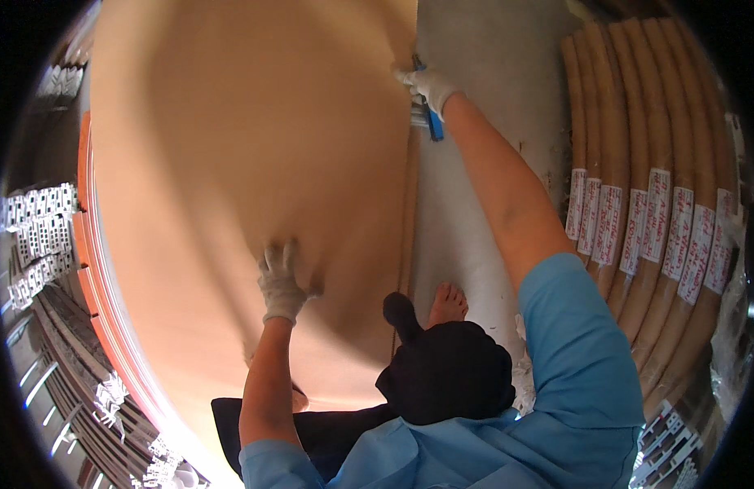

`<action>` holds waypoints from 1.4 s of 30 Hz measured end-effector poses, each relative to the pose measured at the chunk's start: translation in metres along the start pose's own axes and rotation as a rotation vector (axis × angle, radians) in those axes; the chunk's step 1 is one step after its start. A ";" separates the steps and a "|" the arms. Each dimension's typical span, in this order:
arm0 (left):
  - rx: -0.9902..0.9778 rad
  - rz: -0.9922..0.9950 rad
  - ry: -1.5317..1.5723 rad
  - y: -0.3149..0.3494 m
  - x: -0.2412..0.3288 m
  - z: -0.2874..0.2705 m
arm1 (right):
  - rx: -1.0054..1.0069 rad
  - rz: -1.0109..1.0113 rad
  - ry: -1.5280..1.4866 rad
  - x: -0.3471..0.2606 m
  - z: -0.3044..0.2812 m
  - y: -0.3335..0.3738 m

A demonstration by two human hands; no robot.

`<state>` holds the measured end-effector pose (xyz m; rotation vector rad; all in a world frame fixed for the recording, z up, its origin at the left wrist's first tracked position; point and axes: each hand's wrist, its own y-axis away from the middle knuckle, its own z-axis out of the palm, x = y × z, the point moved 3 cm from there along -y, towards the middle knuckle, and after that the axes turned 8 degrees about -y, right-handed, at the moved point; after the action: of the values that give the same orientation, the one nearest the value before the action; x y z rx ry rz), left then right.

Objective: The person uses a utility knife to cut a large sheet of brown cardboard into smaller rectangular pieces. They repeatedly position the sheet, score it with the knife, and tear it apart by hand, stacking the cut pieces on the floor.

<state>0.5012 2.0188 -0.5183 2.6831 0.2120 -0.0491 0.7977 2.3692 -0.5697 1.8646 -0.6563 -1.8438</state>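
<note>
A wide brown cardboard sheet [230, 147] is spread in front of me. My left hand [281, 285], in a pale work glove, rests palm down on the cardboard with its fingers spread. My right hand [428, 88], gloved too, reaches far ahead to the sheet's right edge. Its fingers are wrapped around a blue utility knife [436, 129], whose dark end points away from me beside that edge. Whether the blade touches the cardboard is too small to tell.
Several long brown-wrapped bundles [617, 147] with white labels lie along the right. White slotted profiles [41, 208] are stacked at the left, past an orange edge strip [96, 269]. My bare foot [449, 303] stands on the grey floor [483, 196] beside the cardboard.
</note>
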 end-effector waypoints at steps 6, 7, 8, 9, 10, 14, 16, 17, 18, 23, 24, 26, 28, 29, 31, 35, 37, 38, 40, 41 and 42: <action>-0.043 -0.034 0.009 0.006 0.001 0.005 | -0.091 -0.091 0.090 -0.015 -0.006 0.026; -0.023 -0.029 0.012 0.006 0.001 0.005 | -0.089 -0.087 0.094 -0.017 -0.008 0.030; -0.034 -0.033 0.041 0.008 0.001 0.005 | -0.097 -0.084 0.097 -0.018 -0.009 0.033; -0.016 -0.032 0.026 0.008 0.002 0.005 | -0.123 -0.095 0.080 -0.019 -0.010 0.035; -0.030 -0.038 0.035 0.009 0.003 0.006 | -0.129 -0.080 0.101 -0.019 -0.012 0.036; -0.028 -0.020 0.062 0.011 0.011 0.006 | -0.182 -0.139 0.081 -0.018 -0.021 0.033; -0.010 -0.015 0.045 0.010 0.015 0.006 | -0.162 -0.147 0.105 -0.017 -0.025 0.031; -0.036 -0.019 0.055 0.009 0.016 0.007 | -0.134 -0.131 0.133 -0.017 -0.028 0.031; -0.013 -0.015 0.033 0.008 0.018 0.007 | -0.105 -0.117 0.160 -0.016 -0.031 0.032; -0.124 -0.052 -0.047 0.006 0.021 0.003 | -0.152 -0.088 0.054 -0.014 -0.034 0.040; -0.141 -0.007 -0.062 0.005 0.023 0.000 | -0.165 -0.120 0.033 -0.013 -0.034 0.041; -0.184 0.042 -0.083 0.001 0.020 -0.007 | -0.140 -0.138 -0.039 -0.009 -0.035 0.043; -0.341 0.145 -0.174 -0.011 0.011 -0.015 | -0.145 -0.141 -0.058 -0.003 -0.035 0.042; -0.438 0.199 -0.220 -0.019 0.005 -0.018 | -0.153 -0.134 -0.041 0.002 -0.035 0.040; -0.549 0.363 -0.156 -0.036 -0.002 -0.026 | -0.217 -0.030 -0.114 0.009 -0.035 0.035; -0.707 0.601 -0.155 -0.062 -0.020 -0.047 | -0.163 -0.123 -0.068 0.012 -0.032 0.039; -0.762 0.729 -0.228 -0.075 -0.024 -0.052 | -0.048 -0.175 -0.023 0.012 -0.031 0.044; -0.756 0.795 -0.246 -0.081 -0.031 -0.055 | -0.002 -0.186 -0.001 0.010 -0.029 0.045; -0.796 0.750 -0.100 -0.102 -0.050 -0.062 | 0.082 -0.067 0.103 0.008 -0.031 0.049; -0.820 0.733 -0.019 -0.110 -0.066 -0.065 | 0.149 0.020 0.127 0.008 -0.033 0.052; -0.688 0.690 0.029 -0.124 -0.088 -0.072 | 0.173 0.014 0.257 0.002 -0.035 0.054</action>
<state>0.3951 2.1482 -0.5009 1.9411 -0.5872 0.2326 0.8310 2.3238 -0.5379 2.1549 -0.7535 -1.5433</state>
